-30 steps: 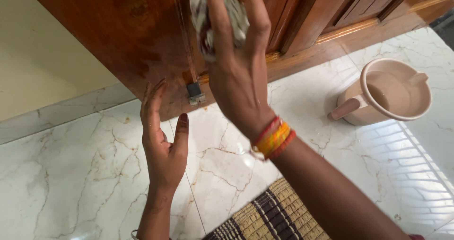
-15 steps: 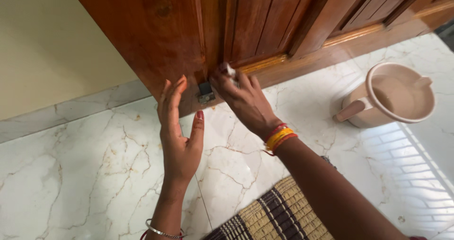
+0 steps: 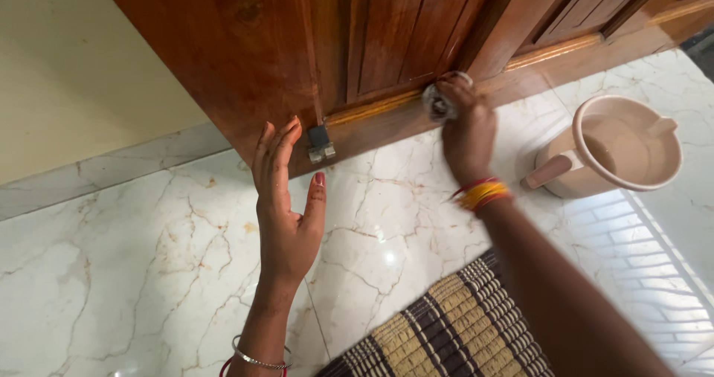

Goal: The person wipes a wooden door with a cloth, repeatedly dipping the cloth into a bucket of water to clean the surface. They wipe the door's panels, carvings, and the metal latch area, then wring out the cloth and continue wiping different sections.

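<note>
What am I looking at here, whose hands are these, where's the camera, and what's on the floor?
There is no machine here: these are a person's own two bare hands, filmed by one camera worn on the head and looking down.

The right hand has a small crumpled cloth in its grip and presses it against the lower moulding of a glossy wooden door. That wrist wears red and yellow bangles.

The left hand is open, fingers straight, held flat near the door's bottom edge beside a small metal latch; whether it touches the wood is hard to tell.

On the white marble floor stands a beige plastic jug with a handle, to the right. A striped woven mat lies at the bottom of the picture.
</note>
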